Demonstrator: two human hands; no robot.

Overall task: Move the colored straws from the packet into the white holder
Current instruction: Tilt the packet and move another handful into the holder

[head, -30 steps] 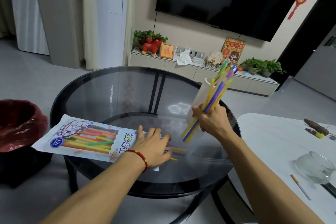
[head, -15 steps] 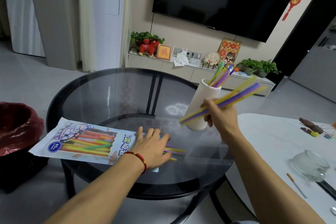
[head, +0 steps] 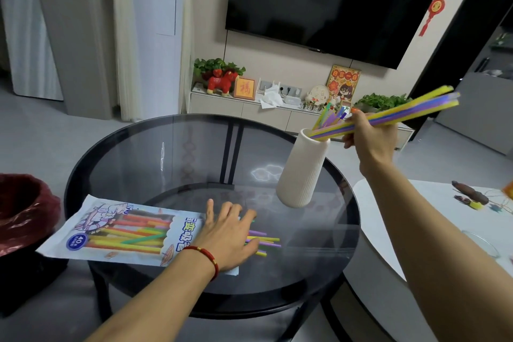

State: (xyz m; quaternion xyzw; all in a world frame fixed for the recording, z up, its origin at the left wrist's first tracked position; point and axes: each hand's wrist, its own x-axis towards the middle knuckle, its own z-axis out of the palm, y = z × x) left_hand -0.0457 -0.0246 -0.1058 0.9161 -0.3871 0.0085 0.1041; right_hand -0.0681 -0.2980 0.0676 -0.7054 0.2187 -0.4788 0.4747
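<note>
The straw packet (head: 119,233) lies flat near the front left edge of the round glass table (head: 194,153), colored straws showing inside it. My left hand (head: 226,236) rests flat on its open end, where several loose straws (head: 263,241) stick out onto the glass. The ribbed white holder (head: 301,172) stands at the table's right side with some straws in it. My right hand (head: 369,133) grips a bundle of yellow, purple and green straws (head: 402,112), held nearly level, with their lower ends at the holder's mouth.
A dark red bin bag (head: 25,211) sits left of the table. A white table (head: 444,219) to the right carries a glass dish (head: 480,241) and small items. Behind are a TV (head: 333,0) and a low cabinet (head: 249,108) with ornaments and plants.
My right hand has risen and swung right with the straw bundle, bringing the bundle's lower ends from beside the holder up to its mouth. My left hand has stayed on the packet.
</note>
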